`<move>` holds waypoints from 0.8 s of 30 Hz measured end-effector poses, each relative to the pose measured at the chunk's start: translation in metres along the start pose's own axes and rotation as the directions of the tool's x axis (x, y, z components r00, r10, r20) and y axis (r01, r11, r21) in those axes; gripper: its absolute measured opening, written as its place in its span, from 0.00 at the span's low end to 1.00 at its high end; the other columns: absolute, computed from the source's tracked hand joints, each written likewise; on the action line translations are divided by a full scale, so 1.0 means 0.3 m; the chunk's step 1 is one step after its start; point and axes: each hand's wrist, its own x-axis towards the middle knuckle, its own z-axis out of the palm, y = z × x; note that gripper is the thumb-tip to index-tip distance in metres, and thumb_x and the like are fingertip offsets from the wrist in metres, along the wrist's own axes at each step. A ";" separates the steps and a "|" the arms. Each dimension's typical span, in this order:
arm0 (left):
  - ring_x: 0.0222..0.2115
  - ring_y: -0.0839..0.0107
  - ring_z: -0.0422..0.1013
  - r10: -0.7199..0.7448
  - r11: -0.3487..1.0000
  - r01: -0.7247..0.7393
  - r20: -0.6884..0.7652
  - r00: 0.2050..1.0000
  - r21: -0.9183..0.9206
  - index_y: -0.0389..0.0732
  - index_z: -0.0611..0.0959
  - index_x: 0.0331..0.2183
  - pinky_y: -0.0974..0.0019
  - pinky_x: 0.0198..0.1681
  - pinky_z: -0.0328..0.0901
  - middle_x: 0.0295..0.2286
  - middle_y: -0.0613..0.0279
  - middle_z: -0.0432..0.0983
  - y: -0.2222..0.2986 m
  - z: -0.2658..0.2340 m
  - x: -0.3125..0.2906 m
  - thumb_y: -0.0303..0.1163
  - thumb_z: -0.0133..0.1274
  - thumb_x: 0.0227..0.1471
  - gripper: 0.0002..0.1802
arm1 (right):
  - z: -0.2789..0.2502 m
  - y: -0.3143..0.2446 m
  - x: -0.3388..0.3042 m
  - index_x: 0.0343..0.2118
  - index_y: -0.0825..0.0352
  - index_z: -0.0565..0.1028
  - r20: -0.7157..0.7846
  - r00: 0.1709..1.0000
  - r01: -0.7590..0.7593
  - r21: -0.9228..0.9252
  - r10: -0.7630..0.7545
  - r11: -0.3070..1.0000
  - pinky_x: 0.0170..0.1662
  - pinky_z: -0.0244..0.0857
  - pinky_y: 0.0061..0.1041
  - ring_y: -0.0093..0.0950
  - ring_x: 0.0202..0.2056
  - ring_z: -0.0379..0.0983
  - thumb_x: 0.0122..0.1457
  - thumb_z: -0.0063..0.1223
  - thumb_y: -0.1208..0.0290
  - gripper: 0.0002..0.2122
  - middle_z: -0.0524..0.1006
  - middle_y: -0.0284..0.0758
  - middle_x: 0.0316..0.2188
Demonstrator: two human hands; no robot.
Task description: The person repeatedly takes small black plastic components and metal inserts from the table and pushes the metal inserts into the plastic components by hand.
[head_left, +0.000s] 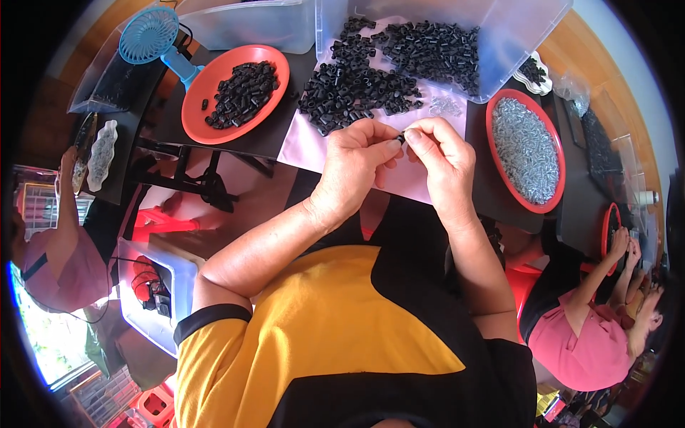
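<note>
- The dark desk [499, 205] carries everything named below.
- A clear plastic bin [510, 36] sits toward the far edge of the desk, past the middle, with black pieces showing inside it.
- A pale pink sheet [303, 146] covers the middle of the desk and reaches its near edge.
- A loose heap of small black pieces [349, 96] spreads over the sheet's far part, up to the bin.
- A red oval tray [491, 128] full of tiny clear, silvery pieces [526, 151] lies to the right of the sheet, close to the desk's near edge.
- A round red plate [193, 107] lies to the left of the sheet, bearing more black parts [246, 94].
- A blue fan [148, 36] stands near the desk's far left corner, just beside the plate.
- The left hand [357, 160] is above the sheet near the desk's near edge, thumb and forefinger pinched together on a small dark part.
- The right hand [442, 153] meets it from the other side, gripping the same part between thumb and forefinger.
- A white dish [544, 87] with black pieces sits toward the far right corner, beside the bin.
- A few clear bits [446, 107] lie on the sheet's right side, near the bin.
- The small dark part [401, 138] is between the two sets of fingertips, mostly hidden by them.
</note>
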 end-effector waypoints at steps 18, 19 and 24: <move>0.22 0.81 0.70 0.009 1.000 -0.009 0.038 0.999 -0.001 0.31 0.80 0.35 0.77 0.19 0.63 0.26 0.62 0.78 -0.028 -0.012 -0.007 0.22 0.56 0.56 0.04 | -0.055 -0.015 0.024 0.36 0.72 0.78 0.175 0.972 0.175 -0.082 -0.158 0.981 0.37 0.67 0.21 0.22 0.33 0.74 0.57 0.56 0.85 0.05 0.76 0.33 0.31; 0.22 0.81 0.70 0.013 1.000 -0.014 0.037 0.999 0.017 0.31 0.80 0.35 0.78 0.19 0.63 0.26 0.62 0.78 -0.028 -0.010 -0.006 0.22 0.56 0.56 0.04 | -0.063 -0.020 0.027 0.36 0.72 0.78 0.203 0.966 0.185 -0.094 -0.163 0.978 0.37 0.68 0.21 0.22 0.33 0.74 0.57 0.56 0.85 0.05 0.76 0.33 0.30; 0.21 0.81 0.69 -0.002 1.000 0.001 0.014 1.000 0.021 0.31 0.80 0.35 0.78 0.18 0.63 0.25 0.62 0.78 -0.020 -0.001 -0.010 0.21 0.56 0.55 0.04 | -0.073 -0.025 0.028 0.36 0.72 0.78 0.236 0.953 0.223 -0.119 -0.190 0.968 0.37 0.68 0.22 0.23 0.33 0.74 0.58 0.55 0.86 0.05 0.76 0.34 0.30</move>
